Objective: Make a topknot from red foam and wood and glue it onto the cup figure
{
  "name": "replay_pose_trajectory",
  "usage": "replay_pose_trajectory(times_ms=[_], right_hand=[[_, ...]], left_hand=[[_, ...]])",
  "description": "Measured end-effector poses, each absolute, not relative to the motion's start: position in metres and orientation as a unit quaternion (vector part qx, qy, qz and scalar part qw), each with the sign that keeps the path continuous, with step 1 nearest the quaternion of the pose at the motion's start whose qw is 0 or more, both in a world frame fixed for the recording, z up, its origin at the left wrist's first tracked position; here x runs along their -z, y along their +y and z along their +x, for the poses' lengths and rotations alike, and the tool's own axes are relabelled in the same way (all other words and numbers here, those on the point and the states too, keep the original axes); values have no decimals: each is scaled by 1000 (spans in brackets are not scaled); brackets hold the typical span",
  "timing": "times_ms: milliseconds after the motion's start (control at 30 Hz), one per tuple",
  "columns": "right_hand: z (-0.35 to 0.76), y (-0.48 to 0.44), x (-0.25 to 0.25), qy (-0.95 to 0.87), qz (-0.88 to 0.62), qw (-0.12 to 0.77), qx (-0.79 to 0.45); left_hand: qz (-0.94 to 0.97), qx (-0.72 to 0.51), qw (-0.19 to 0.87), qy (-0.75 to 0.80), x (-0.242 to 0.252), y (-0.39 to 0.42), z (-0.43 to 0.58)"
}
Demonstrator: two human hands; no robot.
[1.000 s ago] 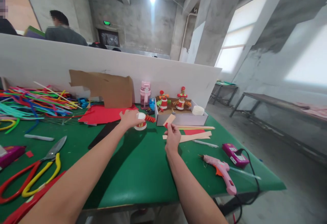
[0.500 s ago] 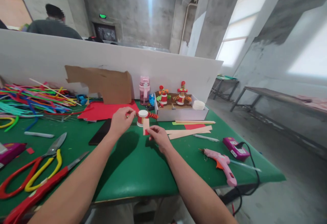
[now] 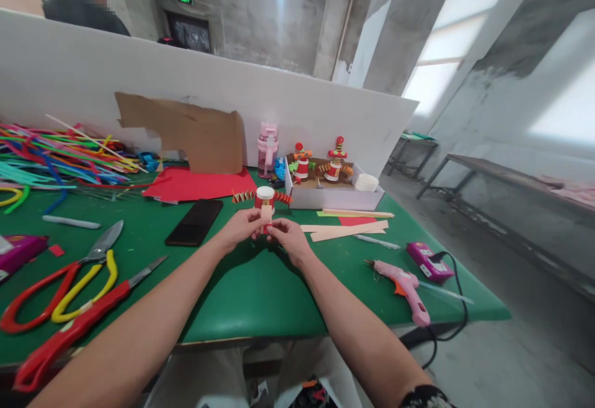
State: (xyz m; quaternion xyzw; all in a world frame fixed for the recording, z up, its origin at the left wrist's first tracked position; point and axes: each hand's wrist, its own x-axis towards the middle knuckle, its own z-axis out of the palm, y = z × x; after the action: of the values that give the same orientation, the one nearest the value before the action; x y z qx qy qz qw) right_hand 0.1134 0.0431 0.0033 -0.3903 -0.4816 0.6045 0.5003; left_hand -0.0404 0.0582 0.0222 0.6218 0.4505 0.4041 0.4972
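Observation:
My left hand point(image 3: 242, 227) and my right hand point(image 3: 288, 237) meet over the middle of the table, both closed in a pinch on a small piece of folded paper point(image 3: 266, 213), peach above and red below. Just behind it stands a white paper cup point(image 3: 264, 192) with a red band, partly hidden by the paper and my fingers. Folded paper arms stick out from the cup's sides, an orange-red one point(image 3: 283, 198) at the right and a red and tan one point(image 3: 243, 196) at the left.
A box point(image 3: 334, 198) behind holds two finished paper-cup figures. Peach paper strips point(image 3: 351, 230), a pink glue gun point(image 3: 404, 284) and its cable lie right. Scissors point(image 3: 88, 271), a red-handled knife point(image 3: 93, 321) and a black phone point(image 3: 194, 222) lie left. A white board point(image 3: 209, 73) stands behind.
My left hand has come down and right from beside the cup to the folded paper in my right hand. The left paper arm and more of the phone now show. The view has tilted down.

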Motion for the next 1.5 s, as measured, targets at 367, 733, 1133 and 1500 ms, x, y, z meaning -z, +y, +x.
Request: replay_pose_trajectory(times_ms=[367,733,1133,1500], right_hand=[[116,44,-3,-454,-396,531,-596],[121,48,-4,-494,-414,543,-538],[121,51,-1,-528,-434,542,-490],[124,49,-7,-569,-437,522,-462]], left_hand=[[582,-453,524,425,-20,59,-39],[603,-434,516,427,-21,58,-37],[631,-372,533,423,-24,54,-36],[627,-350,557,417,-23,56,-37]])
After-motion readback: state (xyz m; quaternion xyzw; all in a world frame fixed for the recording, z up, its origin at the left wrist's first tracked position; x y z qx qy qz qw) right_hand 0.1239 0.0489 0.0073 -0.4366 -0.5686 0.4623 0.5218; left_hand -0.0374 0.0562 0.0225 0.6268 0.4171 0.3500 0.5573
